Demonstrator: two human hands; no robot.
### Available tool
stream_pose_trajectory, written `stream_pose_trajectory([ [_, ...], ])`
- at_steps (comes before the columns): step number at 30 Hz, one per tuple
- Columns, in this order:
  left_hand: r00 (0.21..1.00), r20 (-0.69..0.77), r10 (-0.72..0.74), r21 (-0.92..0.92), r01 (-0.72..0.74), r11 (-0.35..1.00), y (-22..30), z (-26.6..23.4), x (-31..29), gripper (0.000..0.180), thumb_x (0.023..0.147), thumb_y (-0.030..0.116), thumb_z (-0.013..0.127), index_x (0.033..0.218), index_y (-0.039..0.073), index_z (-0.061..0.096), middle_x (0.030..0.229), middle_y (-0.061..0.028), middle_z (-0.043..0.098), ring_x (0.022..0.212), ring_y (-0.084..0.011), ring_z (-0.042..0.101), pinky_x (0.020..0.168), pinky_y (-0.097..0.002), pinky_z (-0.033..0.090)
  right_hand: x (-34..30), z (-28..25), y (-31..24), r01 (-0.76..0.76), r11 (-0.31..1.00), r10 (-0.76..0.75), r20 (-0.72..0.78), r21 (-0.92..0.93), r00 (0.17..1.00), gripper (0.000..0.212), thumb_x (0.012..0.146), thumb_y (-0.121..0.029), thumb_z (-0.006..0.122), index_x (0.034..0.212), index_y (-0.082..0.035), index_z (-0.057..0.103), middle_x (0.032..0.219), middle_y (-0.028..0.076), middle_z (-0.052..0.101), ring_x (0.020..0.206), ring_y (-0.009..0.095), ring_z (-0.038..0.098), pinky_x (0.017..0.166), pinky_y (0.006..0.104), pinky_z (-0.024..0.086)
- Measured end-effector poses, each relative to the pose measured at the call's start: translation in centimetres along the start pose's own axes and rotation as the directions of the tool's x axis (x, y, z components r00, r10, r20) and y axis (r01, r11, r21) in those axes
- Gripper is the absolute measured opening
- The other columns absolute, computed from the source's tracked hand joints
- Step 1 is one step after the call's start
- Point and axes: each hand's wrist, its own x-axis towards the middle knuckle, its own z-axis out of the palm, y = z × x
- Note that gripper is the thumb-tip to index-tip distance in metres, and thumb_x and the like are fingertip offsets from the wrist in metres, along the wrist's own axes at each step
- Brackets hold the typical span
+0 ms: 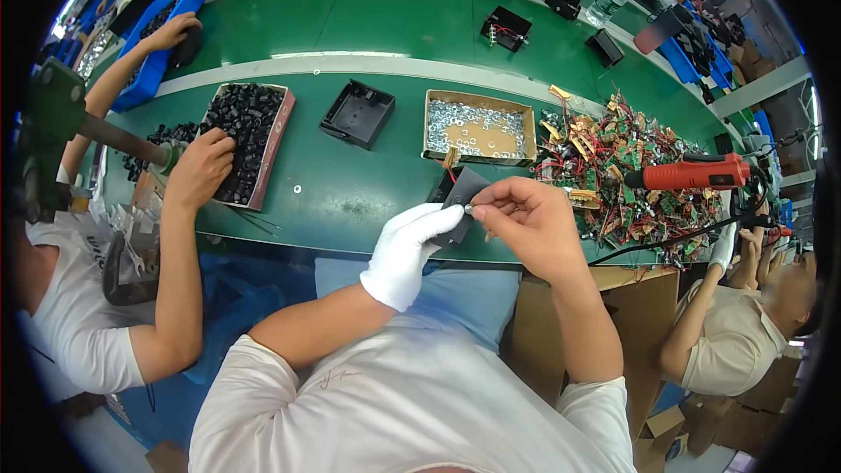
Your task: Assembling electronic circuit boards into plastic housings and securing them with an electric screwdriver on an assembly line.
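My left hand (pixel 405 248), in a white glove, grips a black plastic box (pixel 469 182) above the front edge of the green bench. A bit of red wire shows at the box's top. Bare, my right hand (pixel 530 221) pinches a small shiny metal piece (pixel 469 208) against the face of the box. It may be a nut or washer; it is too small to tell. Just behind stands a shallow carton (pixel 480 158) of loose metal washers. An open black box shell (pixel 357 114) lies on the bench to the left of that carton.
At right, wired circuit boards (pixel 613 166) form a tangled heap, with a red power screwdriver (pixel 692 176) over it. A carton of small black parts (pixel 279 123) stands at left, where a co-worker's hand (pixel 203 166) reaches in. Bottles and black boxes (pixel 505 28) sit farther back.
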Motion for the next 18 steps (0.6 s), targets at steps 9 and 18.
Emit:
stream_pose_trajectory([
  [9, 0.999, -0.045, -0.025, 0.071, 0.028, 0.997, -0.5, 0.3, -0.1, 0.019, 0.099, 0.015, 0.068, 0.111, 0.001, 0.076, 0.103, -0.0039, 0.071, 0.094, -0.0129, 0.063, 0.087, -0.0252, 0.048, 0.2, -0.6, -0.3, -0.09, 0.994, 0.092, 0.027, -0.057, 0.995, 0.017, 0.088, 0.0, 0.078, 0.105, 0.003, 0.076, 0.083, 0.006, 0.072, 0.068, 0.009, 0.062, 0.063, 0.0202, 0.051],
  [18, 0.996, -0.027, -0.084, -0.179, 0.078, 0.981, 0.4, -1.7, 1.2, 0.028, 0.092, 0.0, 0.068, 0.12, -0.003, 0.071, 0.114, -0.0126, 0.072, 0.099, -0.0242, 0.066, 0.093, -0.0365, 0.054, 0.1, -5.0, 3.2, 0.587, 0.807, -0.184, -0.92, 0.06, 0.347, 0.026, 0.099, -0.008, 0.074, 0.117, -0.006, 0.055, 0.108, 0.004, 0.059, 0.09, 0.01, 0.058, 0.08, 0.0232, 0.048],
])
